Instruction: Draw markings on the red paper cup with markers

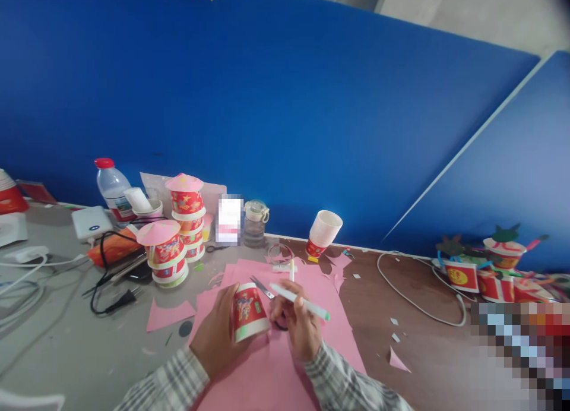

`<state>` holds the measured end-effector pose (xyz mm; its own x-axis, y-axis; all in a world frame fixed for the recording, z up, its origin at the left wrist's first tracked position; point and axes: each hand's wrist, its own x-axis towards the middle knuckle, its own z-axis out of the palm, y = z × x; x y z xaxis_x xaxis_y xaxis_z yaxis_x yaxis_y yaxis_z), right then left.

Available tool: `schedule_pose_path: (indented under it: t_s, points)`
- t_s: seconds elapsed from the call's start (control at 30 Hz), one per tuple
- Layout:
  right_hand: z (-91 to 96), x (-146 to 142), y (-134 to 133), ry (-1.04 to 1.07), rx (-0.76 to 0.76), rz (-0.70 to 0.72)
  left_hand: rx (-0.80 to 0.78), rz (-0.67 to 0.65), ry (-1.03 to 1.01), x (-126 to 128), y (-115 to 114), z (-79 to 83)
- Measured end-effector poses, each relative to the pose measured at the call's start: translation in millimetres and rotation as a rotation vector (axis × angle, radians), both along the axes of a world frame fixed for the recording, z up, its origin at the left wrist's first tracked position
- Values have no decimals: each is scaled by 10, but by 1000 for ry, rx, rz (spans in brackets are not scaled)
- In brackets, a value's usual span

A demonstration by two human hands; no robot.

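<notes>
My left hand is wrapped round a red paper cup with a printed picture, tilted over the pink paper. In my right hand is a white marker pen, held slantwise, its green end to the lower right. The pen's upper left end is close to the cup, but I cannot tell whether they touch. A pair of scissors lies on the paper between the hands, its handles partly hidden by my right hand. Behind it stands a slim white pen with a yellow tip.
Stacked red cups with pink paper cones stand to the left, near a bottle and black cable. A glass jar and leaning cup stack line the blue partition. Decorated cups sit far right.
</notes>
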<state>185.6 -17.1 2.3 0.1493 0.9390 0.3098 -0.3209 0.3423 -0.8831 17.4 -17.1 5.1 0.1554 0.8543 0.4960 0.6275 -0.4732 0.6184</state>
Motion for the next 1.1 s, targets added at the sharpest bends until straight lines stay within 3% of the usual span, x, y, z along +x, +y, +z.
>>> schedule_pose_path:
  t_s: [0.13,0.7,1.1]
  points:
    - [-12,-54,16,111,-81,127,-2,-1,-6,14,7,1]
    - [146,-64,-50,-66,-118,86,-19,-4,12,9,-9,-41]
    - [66,-51,-35,-81,-185,62,-28,12,20,7,-13,-45]
